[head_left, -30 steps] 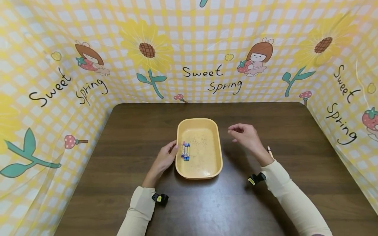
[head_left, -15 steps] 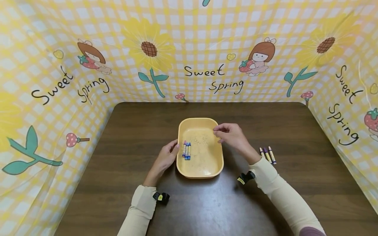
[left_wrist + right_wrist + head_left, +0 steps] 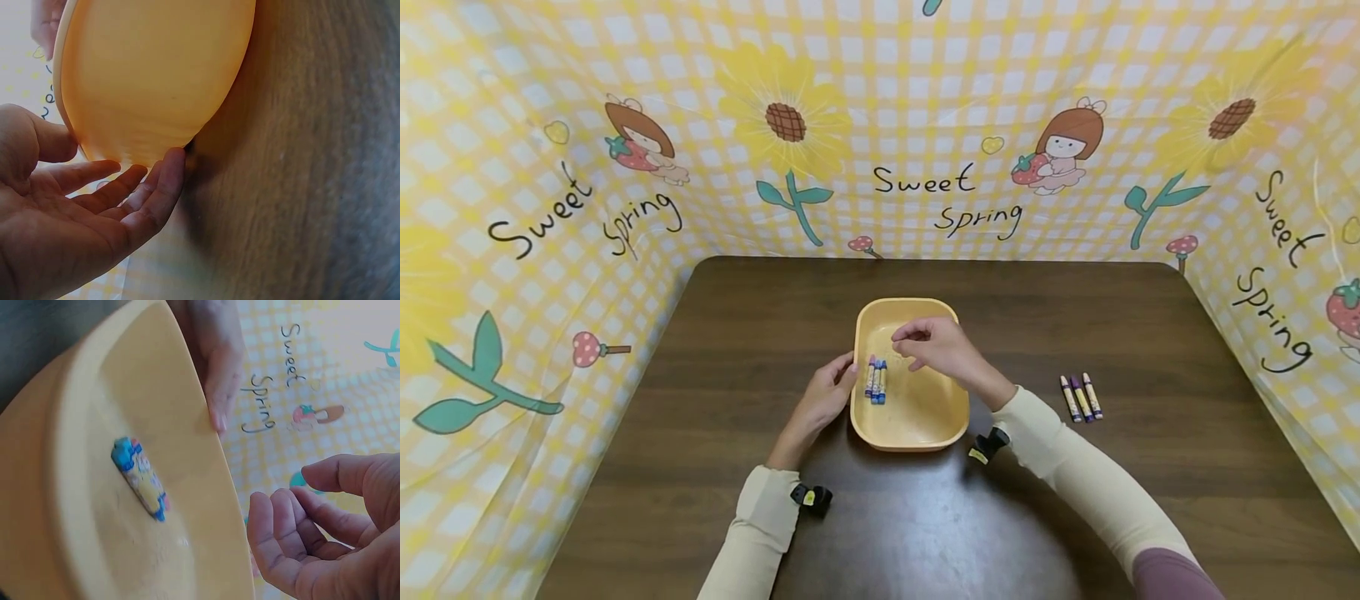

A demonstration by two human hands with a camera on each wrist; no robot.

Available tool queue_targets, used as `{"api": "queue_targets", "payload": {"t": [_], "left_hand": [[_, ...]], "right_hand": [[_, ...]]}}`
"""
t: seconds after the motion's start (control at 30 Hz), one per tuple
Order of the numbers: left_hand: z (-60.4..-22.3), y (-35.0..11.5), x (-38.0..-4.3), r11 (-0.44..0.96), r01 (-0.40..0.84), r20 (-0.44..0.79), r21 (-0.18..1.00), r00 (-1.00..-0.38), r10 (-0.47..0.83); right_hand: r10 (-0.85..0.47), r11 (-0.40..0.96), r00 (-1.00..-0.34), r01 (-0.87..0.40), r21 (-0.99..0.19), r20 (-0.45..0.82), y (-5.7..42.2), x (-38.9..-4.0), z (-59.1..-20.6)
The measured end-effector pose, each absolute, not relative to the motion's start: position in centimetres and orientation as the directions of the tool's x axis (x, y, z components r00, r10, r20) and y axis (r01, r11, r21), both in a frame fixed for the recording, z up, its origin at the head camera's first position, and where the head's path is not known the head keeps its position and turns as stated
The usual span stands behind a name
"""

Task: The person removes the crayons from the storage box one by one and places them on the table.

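A yellow plastic tray [image 3: 925, 421] sits on the table. My left hand [image 3: 826, 393] holds its left side; in the left wrist view the thumb is at the rim [image 3: 59, 87] and the fingers [image 3: 165, 181] touch the outer wall. Three crayons [image 3: 876, 382], one pinkish-purple and two blue, lie side by side inside the tray near its left wall. Over the tray's far half hovers my right hand [image 3: 943, 350], palm to the left, with loosely bent fingers. The right wrist view shows a gap between its thumb [image 3: 337, 474] and fingertips, with nothing held there.
Three more crayons [image 3: 1081, 397], two pale and one purple, lie on the dark wooden table [image 3: 760, 317] to the right of the tray. A yellow checked cloth [image 3: 917, 108] with printed flowers surrounds the table at the back and sides.
My right hand has moved left, from beside the tray to over it. The three crayons on the right have come into view from behind the right forearm. My left hand stays at the tray.
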State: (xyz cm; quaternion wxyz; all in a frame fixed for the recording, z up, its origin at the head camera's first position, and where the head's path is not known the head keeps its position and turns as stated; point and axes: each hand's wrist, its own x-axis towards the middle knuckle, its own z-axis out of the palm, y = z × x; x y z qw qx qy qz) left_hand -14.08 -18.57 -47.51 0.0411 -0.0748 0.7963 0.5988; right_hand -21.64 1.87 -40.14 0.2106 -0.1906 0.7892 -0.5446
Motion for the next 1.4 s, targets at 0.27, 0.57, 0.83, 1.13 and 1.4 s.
{"api": "queue_targets", "payload": {"t": [0.27,0.57,0.83,1.13,1.4], "left_hand": [[-47.6,-18.8,-13.9,0.252,-0.159,-0.149,0.955,-0.987,-0.059],[-47.3,-19.1,-14.0,0.277,-0.126,-0.114,0.953,-0.992,-0.059],[-46.8,-18.8,-14.2,0.292,-0.142,-0.130,0.946,-0.990,-0.060],[-47.0,-18.6,-14.2,0.301,-0.145,-0.130,0.943,-0.989,-0.069],[-47.3,-18.6,-13.9,0.292,-0.151,-0.134,0.944,-0.988,-0.079]], "right_hand": [[-0.578,0.337,-0.792,-0.016,-0.941,-0.193,-0.4,-21.5,-40.7],[-0.591,0.405,-0.766,-0.010,-0.914,-0.253,-1.9,-21.8,-41.6],[-0.594,0.456,-0.731,0.040,-0.889,-0.337,-1.3,-22.6,-41.9],[-0.571,0.615,-0.699,-0.016,-0.788,-0.431,-1.2,-22.8,-42.9],[-0.504,0.715,-0.769,-0.115,-0.689,-0.394,-2.2,-22.1,-44.1]]}}
